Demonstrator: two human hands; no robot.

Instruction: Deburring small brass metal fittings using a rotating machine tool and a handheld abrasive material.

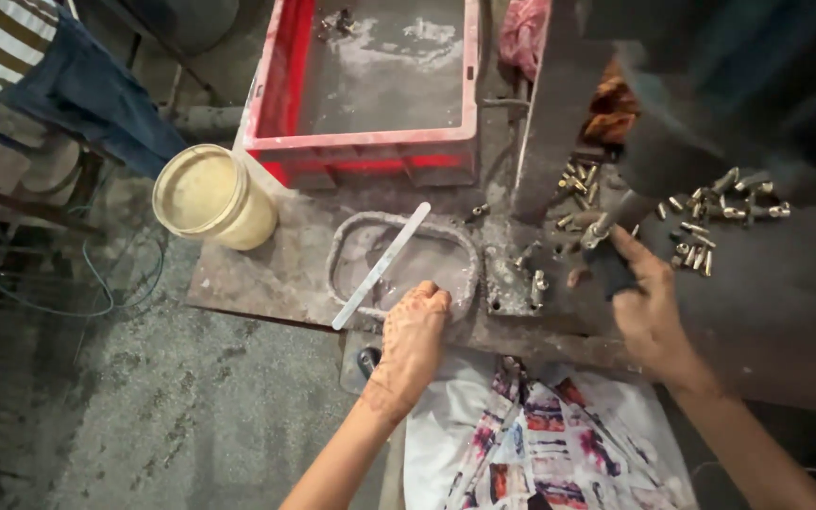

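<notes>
lever handle gripped, small metal parts heaped on surface

lever handle (606, 247), dark w/ a metal shaft running up to the machine (606, 113), sits over the right-centre of the surface (266, 274). right hand (649, 307) is wrapped round its black grip, thumb up along the shaft. left hand (413, 340) rests at the near edge of the surface, fingers curled down onto the rim of the oval metal ring (403, 260); cannot tell if it pinches anything. a flat white strip (382, 266) lies diagonally across the ring, its near end just beside the left hand.

small brass-coloured parts (720, 212) lie in a loose heap twd the right side, more near the machine base (578, 179), a few beside the fixture plate (512, 283) betw. ring and lever. cream plastic tub (212, 196) stands at the left far corner. red crate (380, 76) sits at the far edge, nearly bare, a few parts in its far corner. another person's jeans & striped top (40, 57) show far left. patterned cloth (550, 434) covers the lap below.
</notes>
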